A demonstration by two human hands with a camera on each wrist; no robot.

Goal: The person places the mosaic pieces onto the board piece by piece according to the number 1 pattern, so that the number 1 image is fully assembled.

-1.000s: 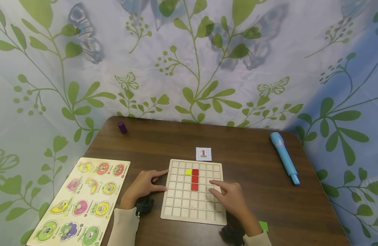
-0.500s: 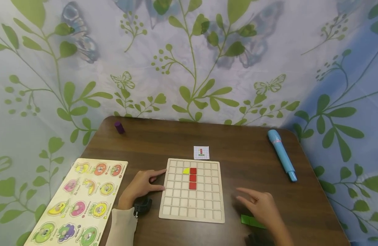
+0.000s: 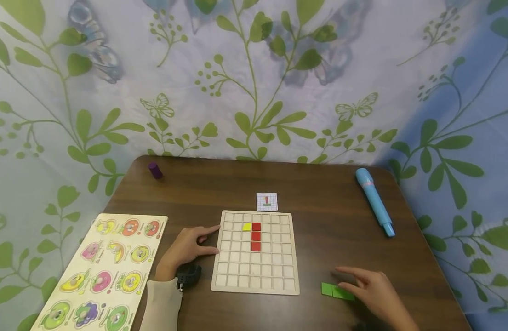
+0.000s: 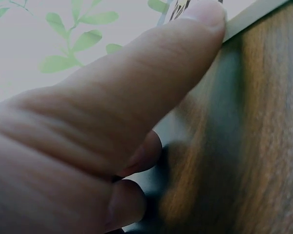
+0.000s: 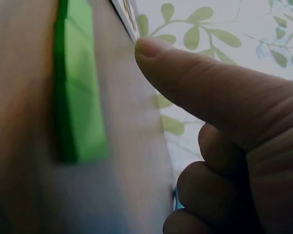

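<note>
A pale wooden grid board (image 3: 254,280) lies mid-table, with three red tiles (image 3: 255,236) in a column and a yellow tile (image 3: 247,226) beside the top one. My left hand (image 3: 185,250) touches the board's left edge with outstretched index finger and thumb tip. To the board's right, a row of green tiles (image 3: 327,288) sits on the table; the right wrist view shows three joined end to end. Over their right end hovers my right hand (image 3: 371,287), thumb and index finger apart, nothing held. It partly hides the row in the head view.
Behind the board lies a small printed pattern card (image 3: 266,202). A fruit puzzle board (image 3: 109,271) covers the table's left side. A blue toy microphone (image 3: 375,202) is at the right, and a purple cylinder (image 3: 155,170) at the back left. A patterned cloth hangs behind the table.
My right hand has moved from above the grid board rightward and toward the near edge, to the green tiles. My left hand stays at the board's edge. The head view has shifted slightly.
</note>
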